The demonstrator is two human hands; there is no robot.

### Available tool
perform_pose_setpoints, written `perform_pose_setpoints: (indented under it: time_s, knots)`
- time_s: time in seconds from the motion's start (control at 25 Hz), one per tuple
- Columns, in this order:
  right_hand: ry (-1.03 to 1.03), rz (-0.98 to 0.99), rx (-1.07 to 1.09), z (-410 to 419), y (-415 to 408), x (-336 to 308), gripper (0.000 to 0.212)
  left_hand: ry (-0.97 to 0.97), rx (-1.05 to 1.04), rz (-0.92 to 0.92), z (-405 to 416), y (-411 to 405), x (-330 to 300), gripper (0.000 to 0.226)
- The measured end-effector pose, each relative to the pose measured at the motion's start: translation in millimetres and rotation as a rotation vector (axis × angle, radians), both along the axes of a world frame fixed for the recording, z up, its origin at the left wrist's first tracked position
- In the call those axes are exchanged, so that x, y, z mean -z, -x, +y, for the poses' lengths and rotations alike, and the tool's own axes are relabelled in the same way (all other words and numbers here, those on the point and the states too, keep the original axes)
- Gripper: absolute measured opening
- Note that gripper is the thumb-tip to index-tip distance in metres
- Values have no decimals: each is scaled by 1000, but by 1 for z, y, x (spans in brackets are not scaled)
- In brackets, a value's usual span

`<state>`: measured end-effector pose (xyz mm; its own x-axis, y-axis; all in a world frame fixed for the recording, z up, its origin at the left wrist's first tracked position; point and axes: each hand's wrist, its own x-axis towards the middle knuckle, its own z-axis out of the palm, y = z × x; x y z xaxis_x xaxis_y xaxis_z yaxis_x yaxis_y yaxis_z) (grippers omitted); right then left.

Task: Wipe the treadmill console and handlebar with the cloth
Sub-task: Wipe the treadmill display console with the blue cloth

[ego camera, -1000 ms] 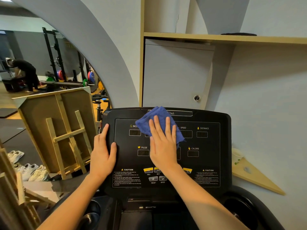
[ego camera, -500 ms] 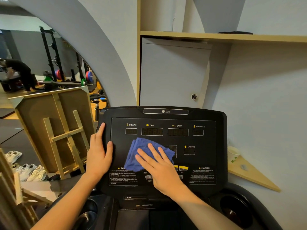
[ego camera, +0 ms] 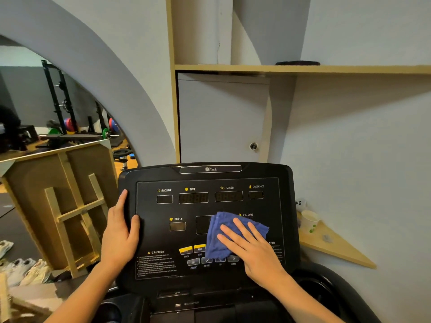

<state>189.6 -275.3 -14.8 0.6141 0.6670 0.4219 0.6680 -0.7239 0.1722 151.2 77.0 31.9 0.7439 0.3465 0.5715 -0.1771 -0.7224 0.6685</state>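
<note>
The right hand (ego camera: pixel 254 250) presses flat, fingers spread, on the blue cloth (ego camera: pixel 224 234) at the console's (ego camera: pixel 149 231) lower middle, while the left hand (ego camera: pixel 120 231) grips its left edge, so the unwiped right side lies nearest the cloth.

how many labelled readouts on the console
6, though the cloth may hide more: INCLINE, TIME, SPEED, DISTANCE on top; PULSE, CALORIE below.
</note>
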Motion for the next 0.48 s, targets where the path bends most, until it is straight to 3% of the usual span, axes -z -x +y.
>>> perform_pose_setpoints:
  time_s: [0.32,0.48]
  knots:
    - [-280,45,150,-33,-13,-15,114,-3,-66,49,3,12,-7,68]
    - [-544,108,182,-51,-16,-22,98,35,-96,90,1,39,7,65]
